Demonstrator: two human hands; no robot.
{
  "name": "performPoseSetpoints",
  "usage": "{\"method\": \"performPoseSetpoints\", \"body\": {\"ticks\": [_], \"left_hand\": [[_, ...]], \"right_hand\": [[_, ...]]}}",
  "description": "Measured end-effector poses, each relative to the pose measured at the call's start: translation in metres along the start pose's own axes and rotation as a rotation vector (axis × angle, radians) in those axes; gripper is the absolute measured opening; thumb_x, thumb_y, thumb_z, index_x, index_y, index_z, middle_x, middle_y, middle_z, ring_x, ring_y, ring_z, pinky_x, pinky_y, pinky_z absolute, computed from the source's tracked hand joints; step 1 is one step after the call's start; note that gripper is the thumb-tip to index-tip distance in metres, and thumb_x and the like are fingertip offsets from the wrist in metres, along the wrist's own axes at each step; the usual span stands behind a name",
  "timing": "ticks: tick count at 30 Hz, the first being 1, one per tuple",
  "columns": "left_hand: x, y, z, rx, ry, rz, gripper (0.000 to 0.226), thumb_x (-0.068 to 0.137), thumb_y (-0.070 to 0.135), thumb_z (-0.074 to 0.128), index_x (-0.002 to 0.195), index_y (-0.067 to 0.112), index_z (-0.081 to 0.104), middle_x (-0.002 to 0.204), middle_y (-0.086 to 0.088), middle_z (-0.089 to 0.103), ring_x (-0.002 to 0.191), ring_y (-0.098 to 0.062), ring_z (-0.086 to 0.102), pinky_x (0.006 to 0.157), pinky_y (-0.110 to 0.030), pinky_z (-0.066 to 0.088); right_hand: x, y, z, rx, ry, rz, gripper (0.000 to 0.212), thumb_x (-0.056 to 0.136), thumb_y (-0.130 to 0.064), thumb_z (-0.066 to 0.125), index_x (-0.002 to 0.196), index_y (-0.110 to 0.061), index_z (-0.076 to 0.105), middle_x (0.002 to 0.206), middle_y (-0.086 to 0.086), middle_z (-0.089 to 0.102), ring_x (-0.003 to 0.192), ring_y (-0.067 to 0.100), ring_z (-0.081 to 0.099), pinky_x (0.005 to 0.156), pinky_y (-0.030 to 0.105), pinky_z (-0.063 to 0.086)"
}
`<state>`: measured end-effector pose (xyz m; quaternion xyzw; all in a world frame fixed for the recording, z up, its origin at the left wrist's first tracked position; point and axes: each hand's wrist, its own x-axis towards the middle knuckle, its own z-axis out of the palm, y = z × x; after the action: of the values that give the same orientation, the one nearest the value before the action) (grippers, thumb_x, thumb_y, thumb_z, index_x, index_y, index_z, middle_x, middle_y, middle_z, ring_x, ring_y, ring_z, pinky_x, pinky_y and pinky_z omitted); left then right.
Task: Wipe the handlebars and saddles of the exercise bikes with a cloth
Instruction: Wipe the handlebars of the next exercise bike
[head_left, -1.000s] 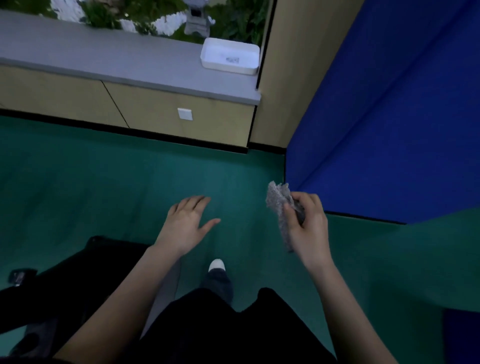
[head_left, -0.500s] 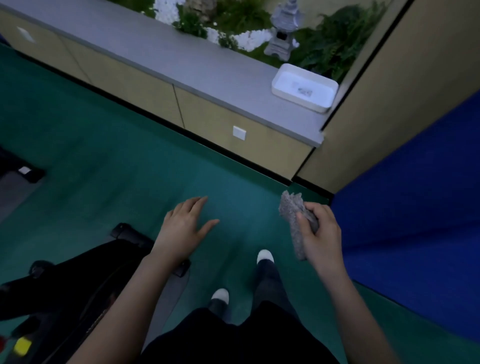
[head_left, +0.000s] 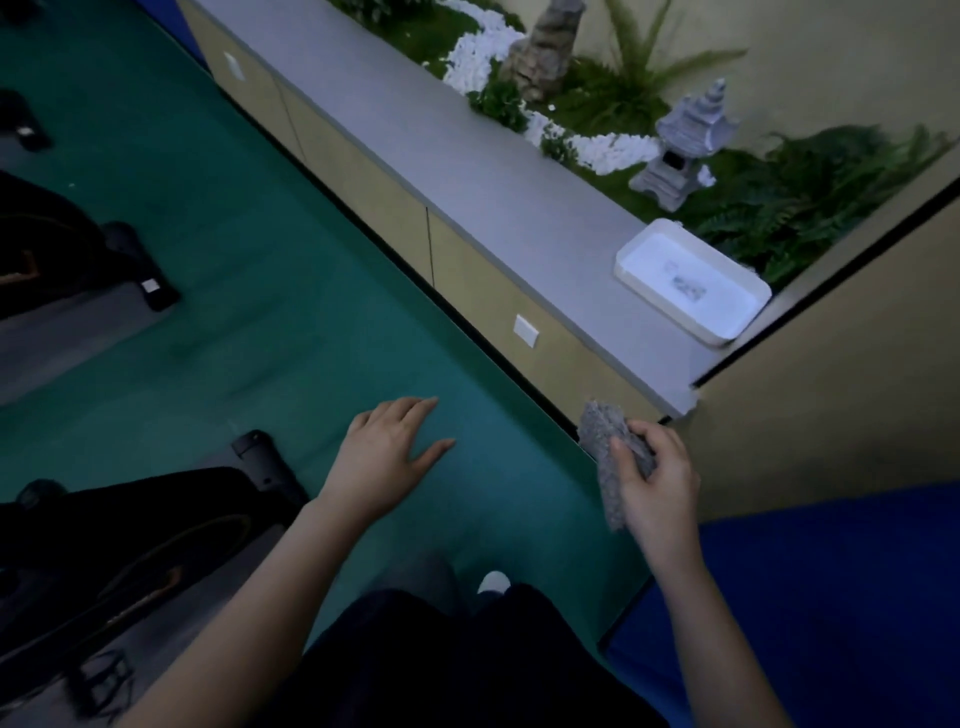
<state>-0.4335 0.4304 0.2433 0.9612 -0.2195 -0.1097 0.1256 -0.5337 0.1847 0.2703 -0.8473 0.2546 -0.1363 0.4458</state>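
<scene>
Lower right of centre, right hand (head_left: 655, 486) grips a crumpled grey cloth (head_left: 608, 457), fingers curled round it, thumb across the front; cloth sticks up above the fist and hangs a bit below it. Left hand (head_left: 387, 457) at centre frame, palm down, fingers straight and slightly spread, holding nothing, over the green floor (head_left: 270, 322). Lower left: dark body of an exercise bike (head_left: 130, 535), blurred, its foot bar just beside the left wrist; handlebars and saddle can't be made out. Second bike (head_left: 62, 249) at left edge, partly cut off. Neither hand touches a bike. Grey ledge (head_left: 441, 150) runs diagonally from top centre to right, with a white tray (head_left: 631, 260) near its right end. Behind the ledge, upper right, a stone lantern (head_left: 685, 145), ferns and white pebbles. Blue mat (head_left: 831, 597) lower right. White shoe tip (head_left: 493, 581) shows at bottom centre.
</scene>
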Motion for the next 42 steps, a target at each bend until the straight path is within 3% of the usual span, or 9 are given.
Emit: {"method": "performPoseSetpoints", "body": {"ticks": [3,7,12,16,19,26,34,42], "left_hand": [[0.015,-0.002,-0.005,-0.004,0.041,-0.080,0.059,0.093,0.055,0.043,0.141,0.021,0.043,0.138,0.003,0.050,0.128,-0.018,0.044,0.104,-0.035,0.032],[0.040,-0.017,-0.012,0.009,0.048,-0.189,0.058,0.092,0.055,0.045,0.139,0.021,0.046,0.136,0.003,0.052,0.126,-0.019,0.046,0.101,-0.033,0.031],[0.095,-0.051,-0.019,-0.018,0.077,-0.269,0.058,0.092,0.057,0.045,0.138,0.022,0.046,0.136,0.004,0.051,0.127,-0.018,0.044,0.103,-0.034,0.029],[0.154,-0.087,-0.031,-0.051,0.077,-0.291,0.059,0.092,0.058,0.043,0.139,0.022,0.045,0.139,0.005,0.049,0.129,-0.017,0.042,0.105,-0.034,0.027],[0.199,-0.117,-0.045,-0.073,0.097,-0.307,0.059,0.092,0.057,0.044,0.138,0.021,0.046,0.138,0.004,0.049,0.129,-0.017,0.042,0.104,-0.034,0.027],[0.263,-0.172,-0.073,-0.095,0.152,-0.392,0.061,0.092,0.056,0.044,0.139,0.018,0.046,0.141,0.000,0.047,0.131,-0.020,0.040,0.110,-0.038,0.024],[0.292,-0.223,-0.084,-0.126,0.212,-0.689,0.061,0.094,0.056,0.041,0.141,0.018,0.042,0.145,0.001,0.044,0.139,-0.018,0.029,0.116,-0.036,0.013],[0.364,-0.248,-0.110,-0.161,0.340,-0.969,0.059,0.094,0.053,0.044,0.141,0.017,0.043,0.142,0.000,0.047,0.134,-0.019,0.036,0.113,-0.035,0.018]], "right_hand": [[0.031,-0.002,0.007,0.026,-0.069,-0.021,0.019,0.092,-0.009,0.058,0.109,-0.003,0.061,0.100,0.001,0.054,0.098,0.021,0.055,0.087,0.038,0.048],[0.080,-0.012,0.028,0.027,-0.182,-0.054,0.016,0.092,-0.010,0.057,0.108,-0.007,0.061,0.102,0.008,0.058,0.097,0.022,0.057,0.086,0.037,0.049],[0.147,-0.044,0.074,0.011,-0.260,-0.154,0.017,0.093,-0.013,0.057,0.109,-0.011,0.061,0.098,-0.004,0.055,0.094,0.011,0.054,0.083,0.026,0.045],[0.202,-0.075,0.118,-0.014,-0.300,-0.223,0.015,0.092,-0.012,0.058,0.107,-0.014,0.061,0.097,-0.009,0.053,0.088,-0.005,0.051,0.076,0.005,0.038],[0.244,-0.101,0.150,-0.030,-0.330,-0.261,0.015,0.092,-0.011,0.058,0.106,-0.016,0.060,0.095,-0.012,0.052,0.090,-0.011,0.050,0.075,-0.001,0.035],[0.327,-0.157,0.220,-0.064,-0.418,-0.383,0.017,0.092,-0.009,0.058,0.108,-0.008,0.063,0.100,-0.001,0.055,0.092,0.008,0.053,0.075,0.006,0.036],[0.406,-0.212,0.324,-0.066,-0.651,-0.526,0.017,0.091,-0.007,0.059,0.107,-0.007,0.063,0.099,-0.003,0.053,0.093,0.010,0.052,0.075,-0.001,0.034],[0.507,-0.257,0.389,-0.007,-0.813,-0.685,0.014,0.091,-0.007,0.059,0.105,-0.007,0.063,0.098,-0.001,0.054,0.089,0.007,0.051,0.075,0.000,0.034]]}}
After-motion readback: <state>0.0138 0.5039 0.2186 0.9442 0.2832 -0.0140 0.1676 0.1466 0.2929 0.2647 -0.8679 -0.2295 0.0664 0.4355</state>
